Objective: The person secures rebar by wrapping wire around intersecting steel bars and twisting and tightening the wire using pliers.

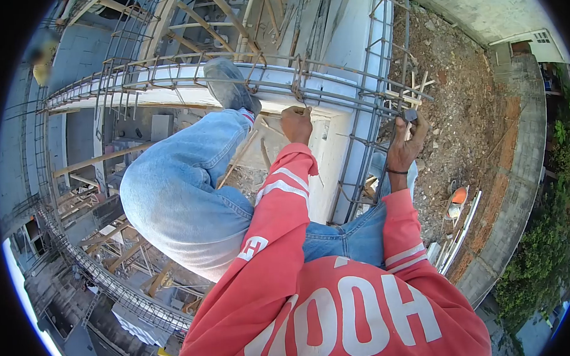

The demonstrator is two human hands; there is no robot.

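My left hand (296, 124) is closed in a fist just below the rebar cage (281, 84) that runs over the white beam. A thin wire seems to stand up by its fingers, but what it grips is hidden. My right hand (405, 144) is closed around a dark, blunt-ended object (411, 115), beside the corner where two rebar cages meet. Its kind does not show. From this corner, the second rebar cage (359, 127) runs toward my body between my legs. My left shoe (227, 82) rests on the beam among the bars.
Far below on the right is rubble ground (446, 88) with an orange-loaded wheelbarrow (456, 202) and a block wall (525, 148). Timber props (227, 18) and planks stand below the beams. A person (41, 68) is at the far left. Open drops flank the beam.
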